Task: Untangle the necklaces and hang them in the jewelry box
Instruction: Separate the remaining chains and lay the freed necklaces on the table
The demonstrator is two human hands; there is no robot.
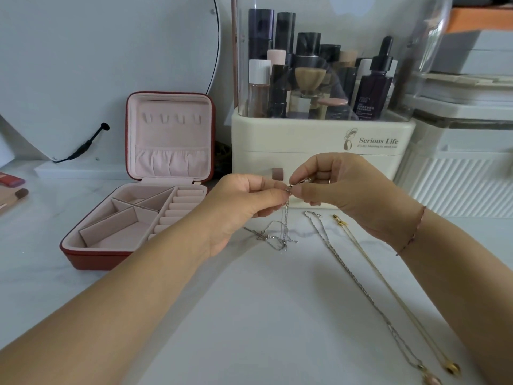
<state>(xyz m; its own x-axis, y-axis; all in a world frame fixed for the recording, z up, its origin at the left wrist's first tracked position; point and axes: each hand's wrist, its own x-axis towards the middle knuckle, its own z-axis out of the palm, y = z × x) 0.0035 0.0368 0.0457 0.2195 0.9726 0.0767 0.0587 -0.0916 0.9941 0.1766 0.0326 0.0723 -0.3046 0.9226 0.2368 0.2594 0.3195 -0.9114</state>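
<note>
- Bright, soft, even light with a cool cast; nothing is blown out.
- Faint, blurred-edged shadows lie on the bench (277, 315) beneath the forearms (125, 309).
- Pale reflections haze the clear cover (433, 51) of the cosmetics organiser.
- Wide-angle bowing curves straight lines at the edges, most at the right.
- The centre is sharp: the fine necklace (286, 218) and the organiser's lettering read clearly; the near corners go soft.
</note>
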